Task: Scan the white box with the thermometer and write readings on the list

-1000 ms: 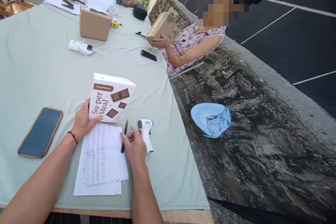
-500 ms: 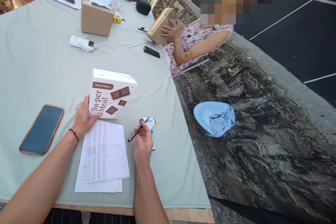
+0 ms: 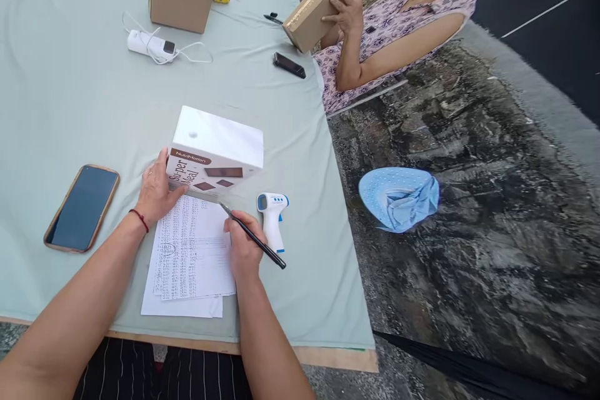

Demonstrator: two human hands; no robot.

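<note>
In the lower middle, your left hand [image 3: 159,192] curls around the white box [image 3: 220,134], seemingly steadying it. Your right hand [image 3: 245,250] pinches the pen [image 3: 263,248] near the paper [image 3: 209,269]; moving it calls for care.

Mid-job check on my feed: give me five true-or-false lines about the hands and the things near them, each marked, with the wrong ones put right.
1. The left hand holds the white NutriMotion box. True.
2. The left hand also holds a pen. False: the black pen is in the right hand.
3. The paper sheets lie between the brown-edged smartphone and the infrared thermometer. True.
4. The infrared thermometer lies under the paper sheets. False: it lies uncovered, to their right.
5. A co-worker's hand is against a cardboard box. True.
</note>
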